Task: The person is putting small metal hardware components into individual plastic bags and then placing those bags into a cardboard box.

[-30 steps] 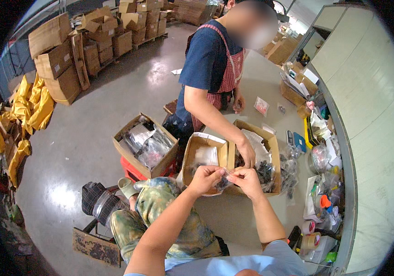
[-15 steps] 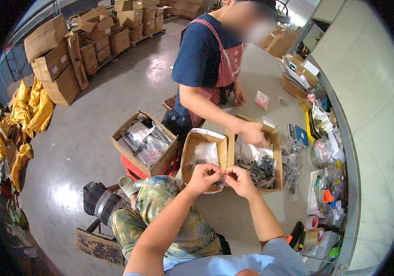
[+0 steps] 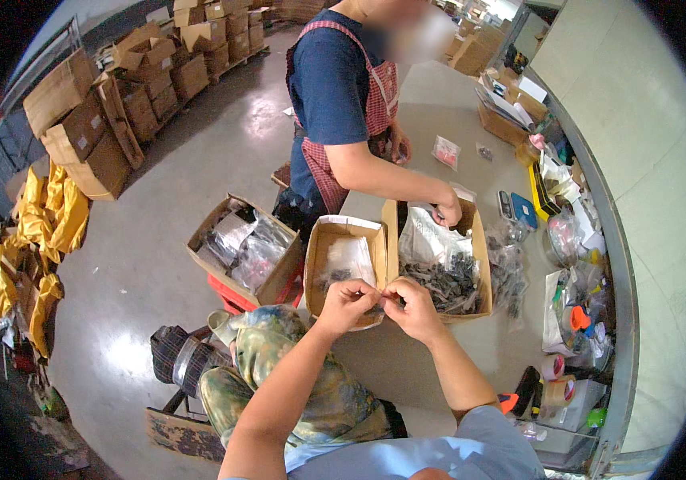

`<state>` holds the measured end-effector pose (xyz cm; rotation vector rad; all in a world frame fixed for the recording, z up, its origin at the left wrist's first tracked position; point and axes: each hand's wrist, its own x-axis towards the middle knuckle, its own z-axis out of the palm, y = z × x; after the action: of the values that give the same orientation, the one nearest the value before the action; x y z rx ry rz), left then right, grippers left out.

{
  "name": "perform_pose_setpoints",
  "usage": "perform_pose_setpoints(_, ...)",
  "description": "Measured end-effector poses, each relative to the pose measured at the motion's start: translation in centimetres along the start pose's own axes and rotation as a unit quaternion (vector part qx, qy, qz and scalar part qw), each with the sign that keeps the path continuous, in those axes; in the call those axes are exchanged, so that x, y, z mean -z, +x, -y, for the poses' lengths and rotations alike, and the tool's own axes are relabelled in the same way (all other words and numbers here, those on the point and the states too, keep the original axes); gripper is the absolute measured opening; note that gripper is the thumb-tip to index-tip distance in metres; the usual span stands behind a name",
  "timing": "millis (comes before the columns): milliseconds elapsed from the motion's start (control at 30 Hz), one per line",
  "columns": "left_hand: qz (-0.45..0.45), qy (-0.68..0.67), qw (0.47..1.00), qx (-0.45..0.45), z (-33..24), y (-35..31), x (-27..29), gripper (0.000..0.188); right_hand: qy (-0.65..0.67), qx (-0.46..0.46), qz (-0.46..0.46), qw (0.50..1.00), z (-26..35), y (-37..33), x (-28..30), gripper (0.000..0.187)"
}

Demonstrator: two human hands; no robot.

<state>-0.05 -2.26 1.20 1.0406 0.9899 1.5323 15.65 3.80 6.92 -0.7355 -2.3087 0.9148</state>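
My left hand (image 3: 347, 306) and my right hand (image 3: 412, 308) meet fingertip to fingertip above the near edges of two cardboard boxes. Both are closed in a pinch; whatever sits between the fingers is too small and covered to name. Under my left hand is the smaller box (image 3: 312, 254), holding clear plastic bags (image 3: 351, 258) and some dark bits. Beyond my right hand stands the larger box (image 3: 484, 276), with a heap of small dark pieces (image 3: 451, 288) and a whitish plastic bag (image 3: 425, 232). A co-worker's hand (image 3: 448, 210) reaches in at its far side.
A carton of bagged goods (image 3: 251, 244) rests on a red stool (image 3: 231, 294) at left. The co-worker (image 3: 335, 88) stands across the table. Plastic bags (image 3: 509, 276), a blue scale (image 3: 524, 211) and tape rolls (image 3: 557, 392) lie to the right. Stacked cartons (image 3: 87, 132) line the far left.
The co-worker's hand has drawn back toward the far edge of the larger box, and more of the whitish bag shows. The view has shifted slightly. My hands keep their pinch.
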Motion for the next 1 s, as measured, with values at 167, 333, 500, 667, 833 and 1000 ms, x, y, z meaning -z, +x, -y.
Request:
perform_pose_setpoints(167, -0.001, 0.008, 1.0, -0.01, 0.4, -0.2, 0.2, 0.01, -0.025, 0.057, -0.011, 0.998, 0.0, 0.1, -0.2, 0.011)
perform_pose_setpoints(333, -0.033, -0.055, 0.998, 0.012, -0.8, -0.2, -0.3, 0.009, 0.033, -0.018, 0.006, 0.999, -0.5, -0.8, 0.7, 0.01)
perform_pose_setpoints(500, -0.091, -0.081, 0.992, 0.043, -1.1, 0.1, -0.1, 0.007, 0.069, -0.022, -0.008, 0.997, -1.3, -1.7, 1.2, 0.008)
perform_pose_setpoints(667, -0.108, -0.077, 0.99, 0.052, -1.2, -0.1, 0.0, 0.007, 0.076, -0.034, -0.019, 0.996, -0.4, -1.8, 1.8, 0.008)
perform_pose_setpoints(833, -0.129, 0.357, 0.925, 0.027, -0.4, 0.9, 0.1, 0.019, 0.161, -0.108, -0.201, 0.96, -4.7, -3.9, 6.0, 0.006)
perform_pose_setpoints(1000, 0.024, 0.622, 0.779, 0.076, 3.8, 0.7, 0.6, 0.019, -0.013, -0.114, -0.453, 0.884, -6.9, -4.9, 13.7, 0.015)
